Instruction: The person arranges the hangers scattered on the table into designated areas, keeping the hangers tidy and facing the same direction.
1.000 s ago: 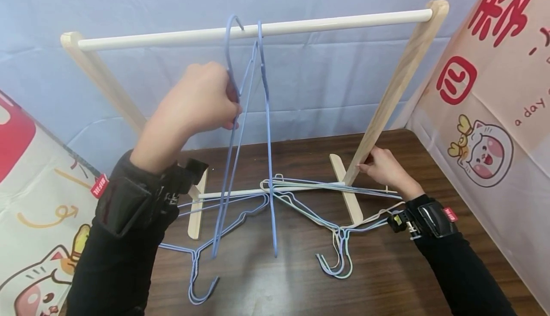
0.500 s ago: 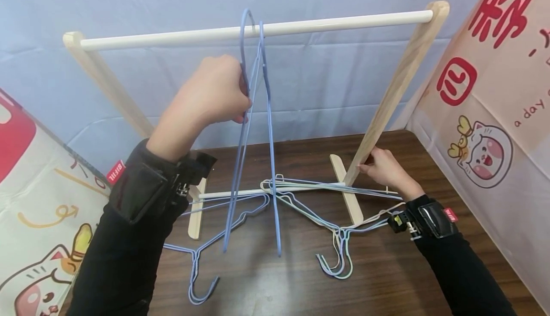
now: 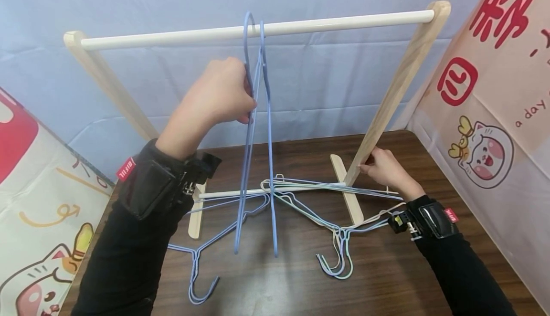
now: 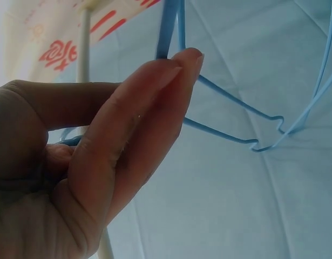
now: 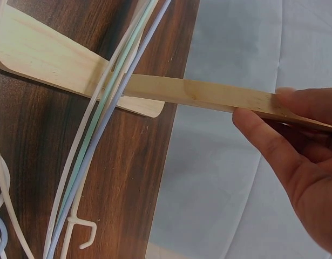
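Note:
In the head view my left hand (image 3: 223, 89) pinches a blue wire hanger (image 3: 246, 44) just below its hook. That hook curves over the white top bar (image 3: 343, 24) of a wooden clothes rack. Close on its right, a second blue hanger (image 3: 270, 134) hangs edge-on from the same bar. The left wrist view shows thumb and fingertips meeting at the blue wire (image 4: 166, 32). Low on the rack's right post (image 3: 397, 79), my right hand (image 3: 388, 170) holds the wood between thumb and fingers; the right wrist view shows this grip on the post (image 5: 209, 94) too.
Several white, green and blue hangers (image 3: 341, 232) lie stacked at the right, partly over the rack's lower bar. More blue hangers (image 3: 195, 254) lie at the left front on the dark wooden table (image 3: 266, 282). Cloth panels (image 3: 472, 91) stand behind and on both sides.
My left hand has moved right with the blue hanger, whose hook now stands close beside the second hanger's hook. The right hand has stayed on the post.

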{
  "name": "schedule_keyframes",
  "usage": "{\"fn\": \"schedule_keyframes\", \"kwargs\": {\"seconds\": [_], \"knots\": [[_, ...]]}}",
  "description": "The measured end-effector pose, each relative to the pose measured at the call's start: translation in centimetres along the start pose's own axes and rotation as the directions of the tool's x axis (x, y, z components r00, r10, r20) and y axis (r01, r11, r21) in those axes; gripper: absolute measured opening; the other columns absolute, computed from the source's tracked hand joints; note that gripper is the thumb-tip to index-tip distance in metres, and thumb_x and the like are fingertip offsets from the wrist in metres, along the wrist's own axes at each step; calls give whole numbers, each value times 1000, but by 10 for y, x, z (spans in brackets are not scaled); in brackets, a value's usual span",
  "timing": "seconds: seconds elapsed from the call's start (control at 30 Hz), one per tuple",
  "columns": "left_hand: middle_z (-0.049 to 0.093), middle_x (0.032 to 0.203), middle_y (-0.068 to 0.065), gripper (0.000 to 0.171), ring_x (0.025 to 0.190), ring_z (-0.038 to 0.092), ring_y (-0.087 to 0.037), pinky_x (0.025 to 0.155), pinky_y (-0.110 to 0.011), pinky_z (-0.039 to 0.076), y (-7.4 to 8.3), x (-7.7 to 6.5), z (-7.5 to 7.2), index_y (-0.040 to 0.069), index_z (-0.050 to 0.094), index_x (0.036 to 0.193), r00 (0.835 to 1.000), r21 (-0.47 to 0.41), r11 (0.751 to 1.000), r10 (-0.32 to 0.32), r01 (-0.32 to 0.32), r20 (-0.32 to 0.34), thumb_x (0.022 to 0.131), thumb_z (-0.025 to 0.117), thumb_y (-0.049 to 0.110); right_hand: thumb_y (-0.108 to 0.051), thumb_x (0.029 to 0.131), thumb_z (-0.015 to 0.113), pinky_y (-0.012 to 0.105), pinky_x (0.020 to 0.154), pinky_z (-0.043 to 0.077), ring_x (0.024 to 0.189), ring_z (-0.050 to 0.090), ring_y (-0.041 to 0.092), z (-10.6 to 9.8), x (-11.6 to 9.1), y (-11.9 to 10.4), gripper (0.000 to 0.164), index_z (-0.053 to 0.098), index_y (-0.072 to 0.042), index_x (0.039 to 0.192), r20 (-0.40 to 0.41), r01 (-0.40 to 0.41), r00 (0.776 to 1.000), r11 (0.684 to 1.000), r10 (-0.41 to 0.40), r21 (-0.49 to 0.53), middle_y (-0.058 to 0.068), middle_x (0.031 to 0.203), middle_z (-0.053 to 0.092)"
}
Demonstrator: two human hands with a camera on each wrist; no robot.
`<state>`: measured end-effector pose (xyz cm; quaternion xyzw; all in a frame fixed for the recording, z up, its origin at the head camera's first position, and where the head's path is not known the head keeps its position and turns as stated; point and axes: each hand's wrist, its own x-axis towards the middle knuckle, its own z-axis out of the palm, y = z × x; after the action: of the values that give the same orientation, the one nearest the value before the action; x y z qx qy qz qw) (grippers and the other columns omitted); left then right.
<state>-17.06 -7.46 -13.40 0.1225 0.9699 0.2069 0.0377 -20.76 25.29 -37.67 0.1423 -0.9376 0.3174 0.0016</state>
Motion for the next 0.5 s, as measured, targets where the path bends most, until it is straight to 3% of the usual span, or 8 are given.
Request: {"fn": "schedule_keyframes", "kwargs": {"seconds": [0.5], "knots": [[64,79,-12,9,61,65,-14,65,-26,51,-2,9,10,-2,60,84,999,-44,999,4,-2,42,83,51,-1,3,82,60,38,59,50,78,61,38,0,1,2,25,51,14,103,-10,5,1000,1000,-5,-7,28,87,60]]}}
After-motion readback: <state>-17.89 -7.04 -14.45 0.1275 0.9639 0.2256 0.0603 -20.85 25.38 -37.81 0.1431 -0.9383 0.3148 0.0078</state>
